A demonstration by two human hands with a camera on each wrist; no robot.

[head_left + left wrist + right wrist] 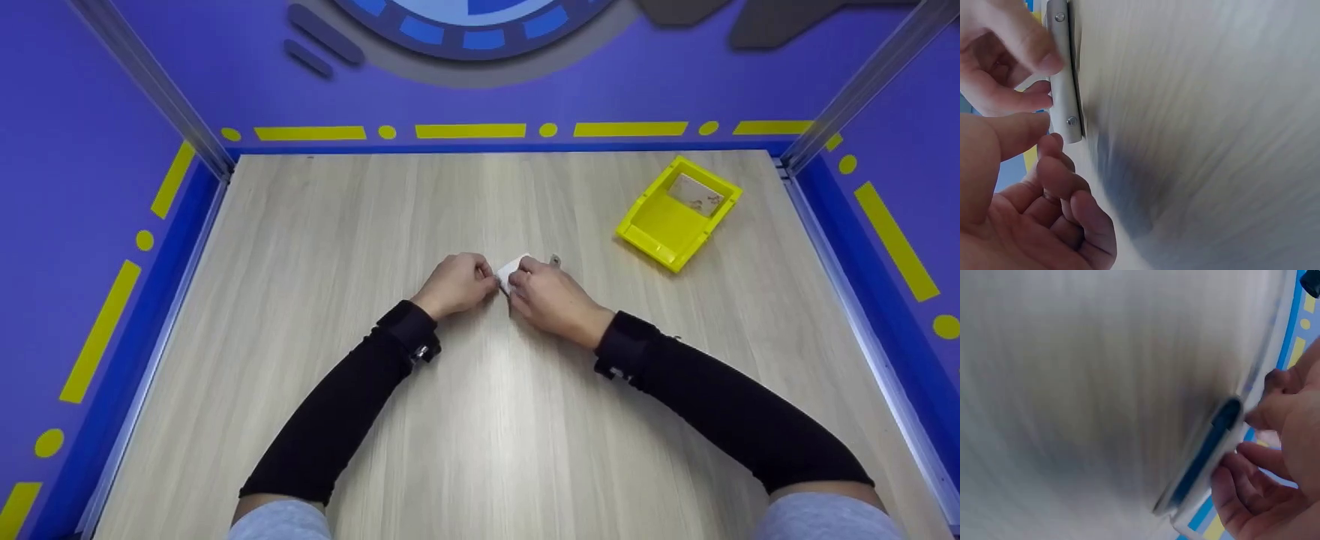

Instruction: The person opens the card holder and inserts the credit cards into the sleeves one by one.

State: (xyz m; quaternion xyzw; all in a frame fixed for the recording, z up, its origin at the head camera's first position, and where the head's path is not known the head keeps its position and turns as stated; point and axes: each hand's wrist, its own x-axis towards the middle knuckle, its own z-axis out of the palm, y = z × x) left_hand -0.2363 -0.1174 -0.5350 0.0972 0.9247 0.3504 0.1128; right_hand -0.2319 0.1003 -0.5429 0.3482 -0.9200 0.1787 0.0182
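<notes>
Between the hands, close over the table, is a small white folded case. In the left wrist view its edge is a pale strip with a metal stud near each end; the right wrist view shows a dark blue inside. My right hand grips the case from the right, fingers over its face. A small tab with a stud juts out beyond the knuckles. From the left, my left hand has curled fingers, thumb and fingertips pinching at the end of the case.
A yellow bin stands at the back right of the table, holding a pale card-like piece with a brown pattern against its far wall. Blue-purple panels with yellow marks border the table at the back and both sides.
</notes>
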